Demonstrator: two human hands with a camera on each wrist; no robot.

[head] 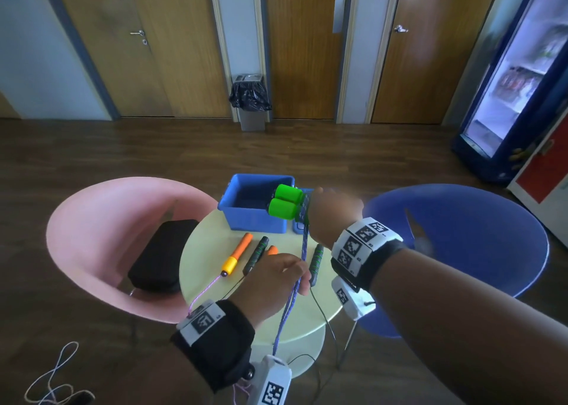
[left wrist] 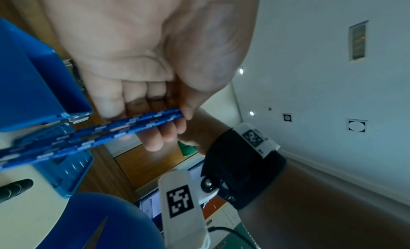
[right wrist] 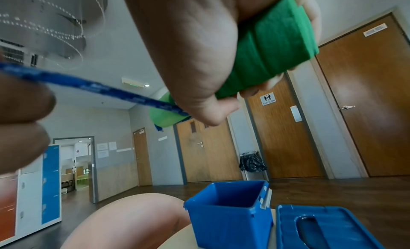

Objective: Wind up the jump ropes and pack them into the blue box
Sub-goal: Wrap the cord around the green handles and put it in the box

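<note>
- Two green handles (head: 284,201) sit side by side in the right hand (head: 333,217), fingers curled round both — held together above the near right rim of the blue box (head: 255,217), probably so they serve as the core for winding.
- The blue rope (head: 302,251) runs from those handles down to the left hand (head: 276,278), which pinches its doubled strands between thumb and fingers (left wrist: 153,140); the taut line between the hands looks meant to keep each turn tight.
- Below the left hand the rope hangs off the near edge of the tabletop (head: 212,251), slack and still to be wound.
- The box stands open at the far edge of the tabletop, its lid (right wrist: 328,226) lying flat just to its right — from here the box looks empty, ready for the first bundle.
- An orange-handled rope (head: 238,254) and a black-handled rope (head: 256,254) lie unwound at mid tabletop, cords trailing over the near edge; they wait their turn.
- A pink chair (head: 101,235) stands by the left edge and a blue chair (head: 461,235) by the right.
</note>
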